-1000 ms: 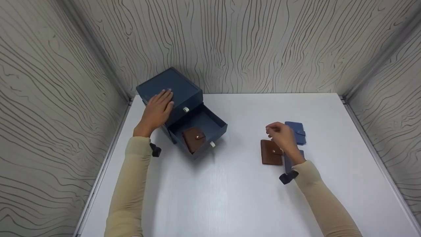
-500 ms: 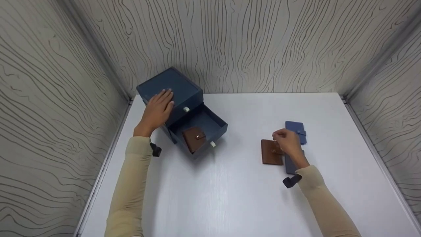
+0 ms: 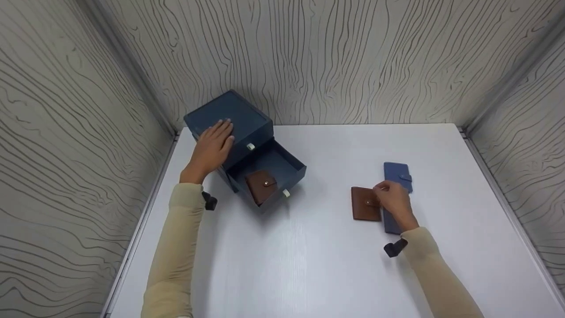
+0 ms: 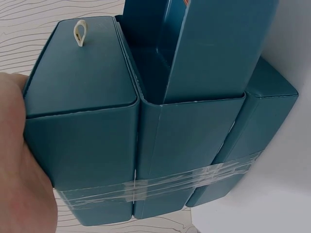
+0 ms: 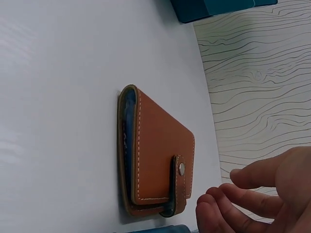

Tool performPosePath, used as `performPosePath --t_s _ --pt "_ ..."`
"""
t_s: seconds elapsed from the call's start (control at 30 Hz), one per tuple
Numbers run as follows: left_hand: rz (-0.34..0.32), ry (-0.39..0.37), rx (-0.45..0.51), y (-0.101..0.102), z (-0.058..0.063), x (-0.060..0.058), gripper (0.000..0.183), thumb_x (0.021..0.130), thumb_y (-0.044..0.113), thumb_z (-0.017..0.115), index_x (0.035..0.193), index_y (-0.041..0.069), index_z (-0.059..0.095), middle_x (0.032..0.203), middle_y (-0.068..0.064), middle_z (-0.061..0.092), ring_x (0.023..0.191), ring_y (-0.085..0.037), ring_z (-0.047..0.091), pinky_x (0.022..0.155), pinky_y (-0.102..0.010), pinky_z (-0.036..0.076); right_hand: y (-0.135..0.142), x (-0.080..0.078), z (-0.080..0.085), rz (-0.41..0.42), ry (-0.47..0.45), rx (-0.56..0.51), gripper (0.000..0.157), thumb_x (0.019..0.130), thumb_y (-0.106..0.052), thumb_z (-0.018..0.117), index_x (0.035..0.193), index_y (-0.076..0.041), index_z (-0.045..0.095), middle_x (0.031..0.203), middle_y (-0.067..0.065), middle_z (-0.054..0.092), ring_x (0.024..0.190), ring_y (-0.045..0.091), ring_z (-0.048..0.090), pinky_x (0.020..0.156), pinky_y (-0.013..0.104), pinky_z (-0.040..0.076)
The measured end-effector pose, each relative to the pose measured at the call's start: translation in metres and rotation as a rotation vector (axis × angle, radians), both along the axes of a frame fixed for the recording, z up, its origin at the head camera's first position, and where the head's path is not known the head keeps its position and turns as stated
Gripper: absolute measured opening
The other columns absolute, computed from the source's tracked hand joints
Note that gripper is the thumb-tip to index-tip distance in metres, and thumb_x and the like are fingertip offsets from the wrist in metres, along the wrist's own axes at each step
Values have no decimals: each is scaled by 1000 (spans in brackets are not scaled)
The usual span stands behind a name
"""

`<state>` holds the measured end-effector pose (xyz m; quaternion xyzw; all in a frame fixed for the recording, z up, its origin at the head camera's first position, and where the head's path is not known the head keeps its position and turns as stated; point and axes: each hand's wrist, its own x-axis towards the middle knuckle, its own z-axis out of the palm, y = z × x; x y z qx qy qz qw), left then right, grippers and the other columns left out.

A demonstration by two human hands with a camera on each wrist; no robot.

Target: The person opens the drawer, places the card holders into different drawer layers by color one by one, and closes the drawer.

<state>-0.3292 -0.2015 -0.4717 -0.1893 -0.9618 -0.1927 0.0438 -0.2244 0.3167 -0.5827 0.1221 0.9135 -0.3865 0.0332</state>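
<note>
My left hand [image 3: 212,148] rests with straight fingers on top of a dark blue drawer box [image 3: 240,110]. Its middle drawer [image 3: 284,161] is pulled out, and a brown wallet [image 3: 259,189] leans inside. On the table at the right lies another brown wallet [image 3: 364,207], strapped with a snap button [image 5: 181,169]. My right hand [image 3: 395,201] hovers by this wallet's strap side, fingers loosely bent and holding nothing; the right wrist view has thumb and fingertips beside the strap. Two blue wallets lie close by, a lighter one [image 3: 396,169] behind and a darker one [image 3: 391,224] partly under my hand.
The left wrist view has three stacked drawer units bound with clear tape [image 4: 209,174], with a pale pull loop [image 4: 80,33] on one front. Wood-grain patterned walls [image 3: 309,62] stand around the white table [image 3: 282,265].
My right hand has moved right and toward me, from beyond the brown wallet to its strap side, uncovering more of the lighter blue wallet. The left hand has stayed in place.
</note>
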Motion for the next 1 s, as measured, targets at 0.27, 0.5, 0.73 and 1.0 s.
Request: performPosePath --t_s 0.27,0.5,0.73,1.0 --pt "2 2 -7 0 -1 -2 58 118 37 32 168 8 32 177 -9 27 167 -30 20 137 -53 12 4 2 -9 13 -40 64 36 106 -22 60 122 8 69 103 23 74 78 21 68 61 26 50" --pt "-2 5 -8 0 -1 -1 58 118 38 32 168 9 32 177 -9 28 167 -30 20 137 -53 12 3 3 -9 27 -78 112 41 106 -25 60 123 11 66 105 26 73 84 27 70 63 31 52" --pt "-2 10 -8 -2 -3 -3 58 118 38 32 168 8 33 177 -9 29 166 -31 21 137 -53 14 -4 2 -9 54 -102 165 49 107 -27 58 131 16 62 116 33 71 92 35 69 73 44 58" --pt "-3 26 2 -3 -4 -5 57 118 37 33 167 8 36 175 -9 32 165 -31 24 136 -54 16 -15 2 -12 55 -47 194 44 106 -21 61 124 18 64 111 34 72 83 31 68 68 41 58"
